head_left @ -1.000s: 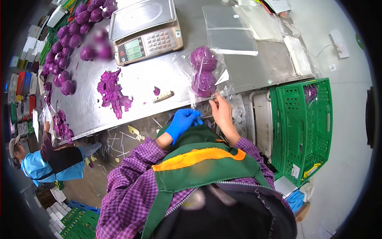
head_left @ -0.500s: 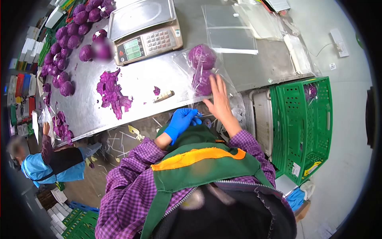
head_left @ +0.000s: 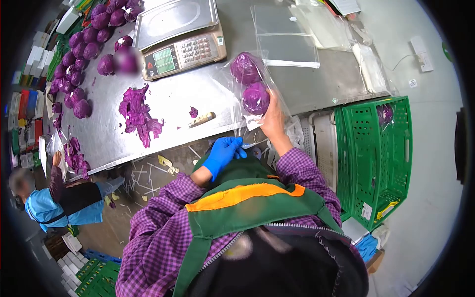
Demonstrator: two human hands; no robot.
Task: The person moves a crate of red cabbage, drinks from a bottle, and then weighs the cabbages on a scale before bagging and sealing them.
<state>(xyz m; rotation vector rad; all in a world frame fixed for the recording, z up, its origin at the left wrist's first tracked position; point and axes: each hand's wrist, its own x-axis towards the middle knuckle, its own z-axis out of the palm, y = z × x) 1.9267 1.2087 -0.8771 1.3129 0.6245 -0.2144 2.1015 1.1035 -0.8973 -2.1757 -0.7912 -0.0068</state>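
Two purple cabbages, an upper one (head_left: 245, 68) and a lower one (head_left: 256, 98), lie inside a clear plastic bag (head_left: 239, 113) at the table's near edge. My left hand (head_left: 225, 154), in a blue glove, is closed on the bag's open end below them. Bare, my right hand (head_left: 275, 119) curves round the right side of the lower cabbage through the plastic. The white stem end of that cabbage faces me. A knife (head_left: 202, 119) lies on the table to the left of the bag.
A scale (head_left: 184, 49) stands behind on the metal table (head_left: 173, 104). Loose cabbages (head_left: 91, 51) and peeled leaves (head_left: 138, 116) lie left. Flat plastic bags (head_left: 287, 42) are at the back right. Green crates (head_left: 373, 163) stand right. A co-worker (head_left: 69, 200) is at far left.
My right hand has closed round the lower cabbage, which has turned so its white stem end shows. Both cabbages have shifted slightly. My left hand still grips the bag.
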